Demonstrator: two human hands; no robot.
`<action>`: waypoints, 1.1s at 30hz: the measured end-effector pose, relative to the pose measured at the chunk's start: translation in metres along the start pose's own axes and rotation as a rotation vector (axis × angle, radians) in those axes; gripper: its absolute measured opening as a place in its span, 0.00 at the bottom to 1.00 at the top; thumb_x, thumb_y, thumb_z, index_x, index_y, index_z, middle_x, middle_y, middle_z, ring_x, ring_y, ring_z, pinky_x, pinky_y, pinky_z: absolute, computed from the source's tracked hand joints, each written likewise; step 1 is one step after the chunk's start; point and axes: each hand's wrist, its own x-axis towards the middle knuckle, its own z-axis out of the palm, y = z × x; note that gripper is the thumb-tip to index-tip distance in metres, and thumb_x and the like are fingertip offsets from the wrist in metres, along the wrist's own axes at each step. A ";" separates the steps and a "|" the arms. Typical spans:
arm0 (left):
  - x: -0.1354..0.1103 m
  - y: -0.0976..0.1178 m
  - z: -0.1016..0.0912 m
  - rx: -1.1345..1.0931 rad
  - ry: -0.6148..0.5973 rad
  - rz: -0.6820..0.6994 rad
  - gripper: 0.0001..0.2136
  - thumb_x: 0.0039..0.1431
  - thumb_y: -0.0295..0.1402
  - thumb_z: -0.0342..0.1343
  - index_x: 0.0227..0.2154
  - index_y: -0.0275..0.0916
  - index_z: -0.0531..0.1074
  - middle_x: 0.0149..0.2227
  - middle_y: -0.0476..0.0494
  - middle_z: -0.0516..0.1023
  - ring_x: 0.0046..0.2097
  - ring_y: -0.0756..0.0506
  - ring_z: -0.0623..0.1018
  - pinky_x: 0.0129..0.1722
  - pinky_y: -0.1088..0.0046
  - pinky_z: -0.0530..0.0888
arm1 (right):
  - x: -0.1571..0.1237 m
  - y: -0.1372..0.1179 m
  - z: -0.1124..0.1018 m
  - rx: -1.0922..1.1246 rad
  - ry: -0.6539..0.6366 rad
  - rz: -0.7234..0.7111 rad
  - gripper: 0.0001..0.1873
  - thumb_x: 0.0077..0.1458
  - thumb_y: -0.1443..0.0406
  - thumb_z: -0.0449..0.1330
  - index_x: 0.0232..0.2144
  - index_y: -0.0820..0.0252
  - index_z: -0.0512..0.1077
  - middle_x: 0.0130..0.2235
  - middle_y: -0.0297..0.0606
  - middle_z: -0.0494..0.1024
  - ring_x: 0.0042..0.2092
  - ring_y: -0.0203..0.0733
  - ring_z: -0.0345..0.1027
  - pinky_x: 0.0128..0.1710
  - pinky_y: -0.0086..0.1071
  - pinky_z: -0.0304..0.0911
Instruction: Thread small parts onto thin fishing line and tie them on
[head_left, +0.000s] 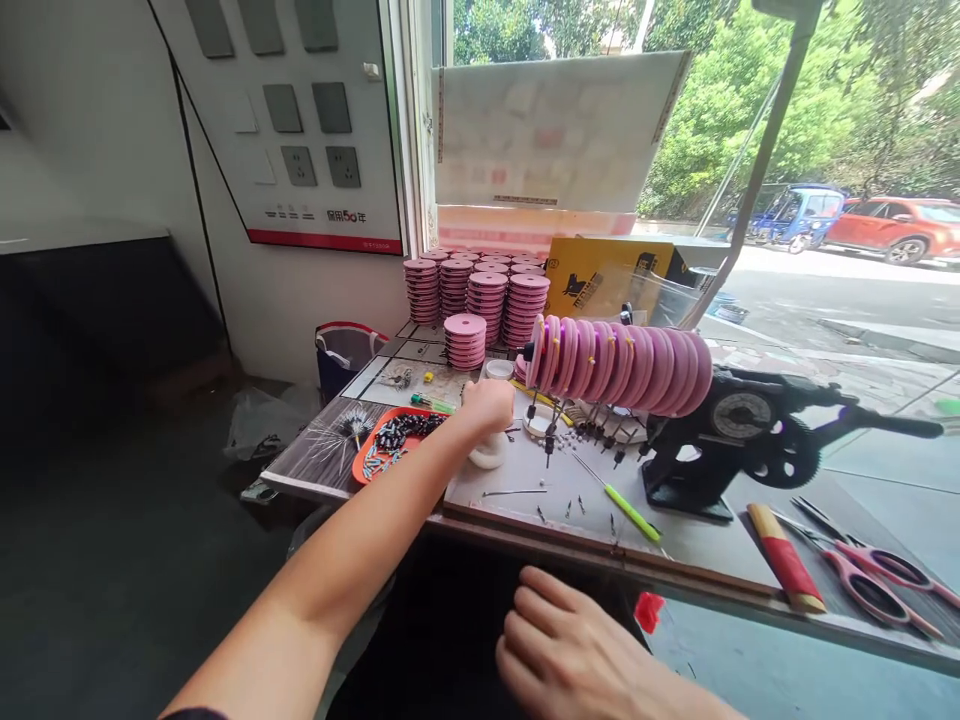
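Observation:
My left hand (489, 404) reaches over the table, its fingers closed together; whatever they hold is hidden. Right beneath it lies a round white ring-shaped dish (489, 455), partly covered by my wrist. Low in front of the table edge, over my dark clothing, is my right hand (566, 640), loosely bent with small gaps between its fingers and nothing visible in it. A row of pink spools (622, 365) sits on the shaft of a black hand-cranked winder (739, 420). Several short dark pieces with thin pins (549, 445) hang below the spools.
Stacked pink spools (491, 290) stand at the back by a yellow box (600, 275). Left is an orange tray (367, 465) of small dark parts. A green-handled hook tool (634, 513), a red-wrapped wooden stick (787, 560) and pink-handled scissors (874, 585) lie toward the right.

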 end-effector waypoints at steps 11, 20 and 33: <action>-0.006 -0.005 -0.025 -0.455 0.002 0.046 0.08 0.59 0.32 0.52 0.37 0.33 0.70 0.36 0.45 0.75 0.36 0.47 0.76 0.36 0.66 0.74 | -0.005 -0.015 0.030 0.188 0.236 0.226 0.19 0.59 0.69 0.47 0.16 0.60 0.58 0.15 0.28 0.62 0.19 0.32 0.52 0.21 0.29 0.46; -0.170 -0.008 0.000 -1.113 0.038 -0.091 0.10 0.45 0.28 0.61 0.34 0.38 0.72 0.22 0.52 0.76 0.28 0.49 0.76 0.33 0.74 0.71 | -0.013 -0.024 0.013 0.520 0.049 0.540 0.15 0.60 0.69 0.47 0.24 0.59 0.66 0.22 0.32 0.69 0.25 0.36 0.62 0.27 0.29 0.53; -0.201 0.004 0.064 -1.171 0.038 -0.258 0.04 0.45 0.31 0.61 0.24 0.36 0.78 0.25 0.45 0.80 0.30 0.45 0.77 0.33 0.72 0.72 | -0.028 -0.028 0.008 0.673 0.293 0.785 0.09 0.59 0.66 0.52 0.30 0.58 0.72 0.25 0.34 0.76 0.25 0.37 0.68 0.27 0.29 0.62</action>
